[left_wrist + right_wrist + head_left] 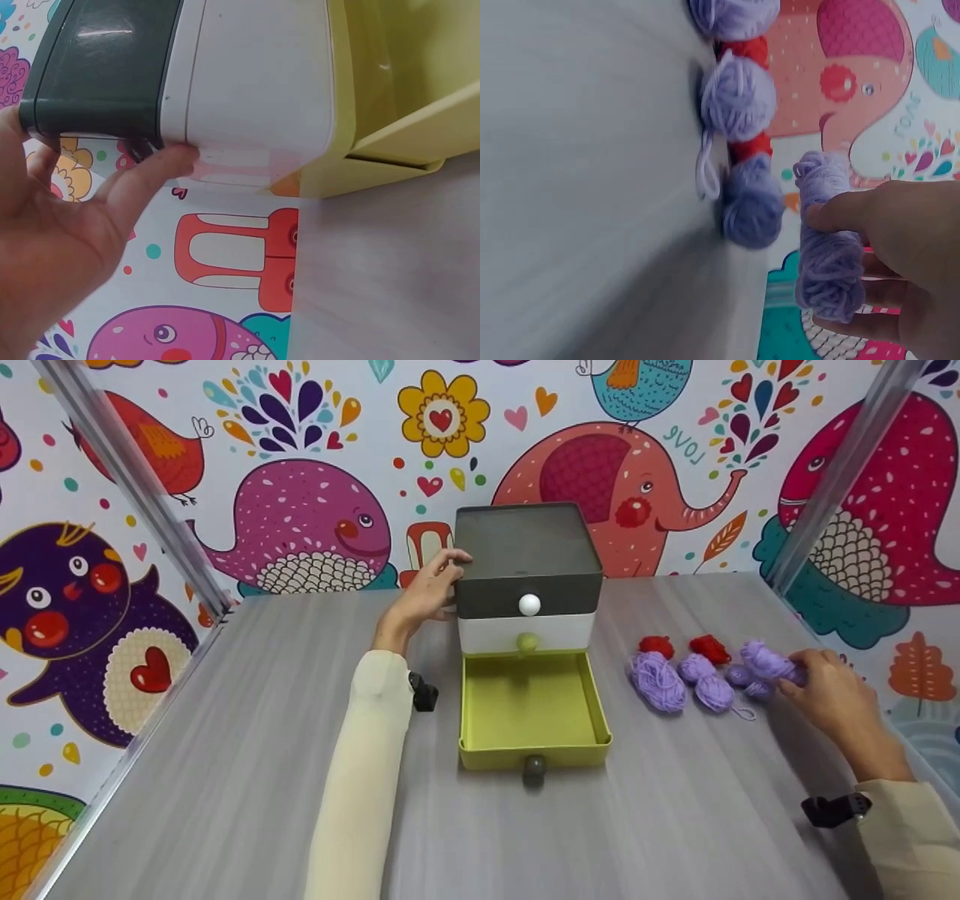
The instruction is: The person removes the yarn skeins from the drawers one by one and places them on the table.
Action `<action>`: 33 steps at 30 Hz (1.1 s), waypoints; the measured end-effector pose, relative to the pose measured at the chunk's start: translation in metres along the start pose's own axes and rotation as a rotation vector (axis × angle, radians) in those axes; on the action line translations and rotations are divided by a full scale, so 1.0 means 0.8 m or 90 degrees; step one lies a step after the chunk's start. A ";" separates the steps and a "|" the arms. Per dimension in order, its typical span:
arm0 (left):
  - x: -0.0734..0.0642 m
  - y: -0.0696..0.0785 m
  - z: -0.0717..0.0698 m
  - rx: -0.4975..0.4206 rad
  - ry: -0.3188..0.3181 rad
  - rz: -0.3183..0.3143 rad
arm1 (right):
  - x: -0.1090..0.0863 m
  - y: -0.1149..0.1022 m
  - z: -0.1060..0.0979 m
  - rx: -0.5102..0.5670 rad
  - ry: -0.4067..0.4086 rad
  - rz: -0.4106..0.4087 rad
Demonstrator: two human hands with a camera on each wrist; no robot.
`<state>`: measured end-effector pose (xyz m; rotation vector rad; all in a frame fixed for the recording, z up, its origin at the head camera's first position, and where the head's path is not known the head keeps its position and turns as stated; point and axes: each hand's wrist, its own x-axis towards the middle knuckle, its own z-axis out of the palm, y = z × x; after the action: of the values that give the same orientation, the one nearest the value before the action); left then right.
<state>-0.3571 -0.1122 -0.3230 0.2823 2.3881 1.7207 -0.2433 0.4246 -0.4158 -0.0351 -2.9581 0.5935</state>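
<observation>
My left hand holds the left side of a small stacked drawer unit, with fingers at the dark top edge and the thumb against the side wall. The bottom green drawer is pulled out, and no object shows inside it. My right hand pinches a lilac yarn skein between thumb and fingers, raised above the table at the right. Close to it lie lilac yarn balls, one with a loose loop of yarn, and two red yarn bundles behind them.
The white middle drawer and the dark top drawer are closed. A grey wood-grain table carries everything. Printed walls with cartoon animals stand behind and at both sides, joined by metal corner strips.
</observation>
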 end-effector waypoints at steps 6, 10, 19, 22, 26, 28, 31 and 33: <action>0.000 0.001 0.000 -0.010 0.002 -0.001 | -0.001 0.021 -0.001 0.005 -0.015 0.023; 0.001 -0.001 0.001 -0.004 0.005 0.001 | 0.000 0.032 0.001 0.007 -0.026 0.048; 0.002 -0.001 0.003 -0.005 0.008 0.001 | 0.005 0.050 0.004 0.014 -0.039 0.102; 0.002 -0.002 0.003 -0.008 0.010 0.001 | 0.007 0.056 0.007 0.015 -0.050 0.122; 0.002 -0.002 0.002 -0.003 0.016 0.003 | 0.011 0.061 0.009 0.029 -0.062 0.150; 0.003 -0.002 0.002 -0.002 0.018 0.005 | 0.012 0.061 0.009 0.039 -0.068 0.158; 0.002 -0.001 0.002 -0.006 0.018 0.004 | 0.012 0.062 0.009 0.053 -0.074 0.159; 0.001 -0.001 0.002 -0.009 0.016 0.004 | 0.011 0.063 0.008 0.060 -0.077 0.154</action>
<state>-0.3577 -0.1105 -0.3241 0.2685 2.3944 1.7523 -0.2527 0.4686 -0.4403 -0.3640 -3.0618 0.7905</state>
